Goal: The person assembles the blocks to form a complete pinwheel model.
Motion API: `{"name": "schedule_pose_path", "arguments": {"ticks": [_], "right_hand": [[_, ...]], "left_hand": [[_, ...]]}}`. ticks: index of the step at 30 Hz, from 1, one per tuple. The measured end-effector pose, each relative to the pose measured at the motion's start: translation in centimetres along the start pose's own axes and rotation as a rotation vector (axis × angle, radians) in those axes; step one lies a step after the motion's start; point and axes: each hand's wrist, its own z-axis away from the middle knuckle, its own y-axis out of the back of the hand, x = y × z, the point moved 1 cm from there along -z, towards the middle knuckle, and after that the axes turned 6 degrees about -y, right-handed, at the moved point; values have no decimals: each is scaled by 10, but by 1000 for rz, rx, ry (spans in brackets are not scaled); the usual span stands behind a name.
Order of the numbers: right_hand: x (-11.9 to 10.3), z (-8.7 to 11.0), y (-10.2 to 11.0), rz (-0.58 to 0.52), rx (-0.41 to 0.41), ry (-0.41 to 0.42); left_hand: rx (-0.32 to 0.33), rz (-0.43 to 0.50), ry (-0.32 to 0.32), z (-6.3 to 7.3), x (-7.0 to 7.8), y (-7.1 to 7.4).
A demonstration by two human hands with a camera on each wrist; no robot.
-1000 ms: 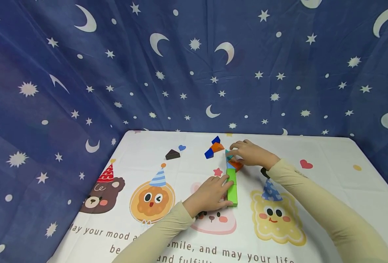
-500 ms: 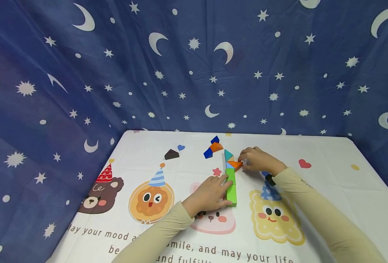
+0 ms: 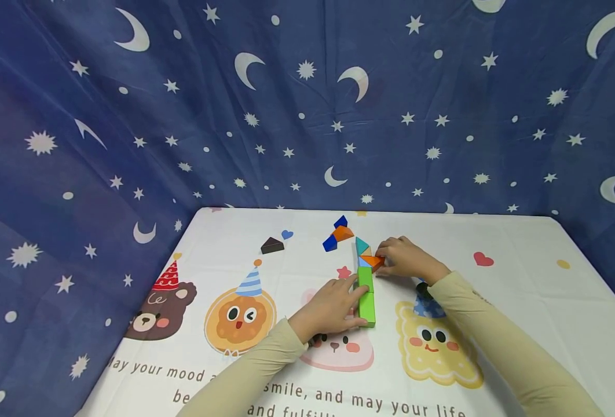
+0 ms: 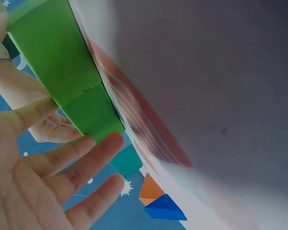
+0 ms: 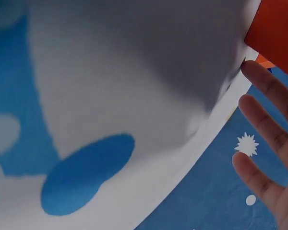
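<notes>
Two bright green blocks (image 3: 366, 296) lie end to end on the tablecloth. My left hand (image 3: 330, 307) rests against them from the left, fingers spread, thumb near the closer end; the left wrist view shows the fingers (image 4: 67, 177) fairly straight along the green side. Beyond sit a light blue piece (image 3: 363, 262), a teal triangular block (image 3: 361, 245) and a pale wooden piece (image 3: 367, 252). An orange triangular block (image 3: 373, 262) juts to the right, its tip between the thumb and fingertips of my right hand (image 3: 407, 259). In the right wrist view other fingers (image 5: 269, 124) extend straight beside it.
At the back, two dark blue blocks (image 3: 330, 243) flank an orange block (image 3: 343, 233). A dark brown wedge-shaped block (image 3: 273, 246) lies farther left. The white tablecloth (image 3: 537, 289) has printed cartoon faces and writing. A blue star-patterned curtain (image 3: 286, 104) hangs behind the table.
My right hand has drawn back from over the teal and wooden pieces, then come in again from the right at the orange triangular block's tip. My left hand has stayed on the green blocks.
</notes>
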Motion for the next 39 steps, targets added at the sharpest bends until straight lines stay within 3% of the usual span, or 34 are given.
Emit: {"name": "schedule_pose_path", "arguments": {"ticks": [26, 39], "right_hand": [[-5, -2, -5, 45, 15, -20], [-3, -6, 9, 34, -23, -27]], "left_hand": [[-1, 47, -2, 0, -4, 2], [-15, 27, -11, -1, -4, 1]]}}
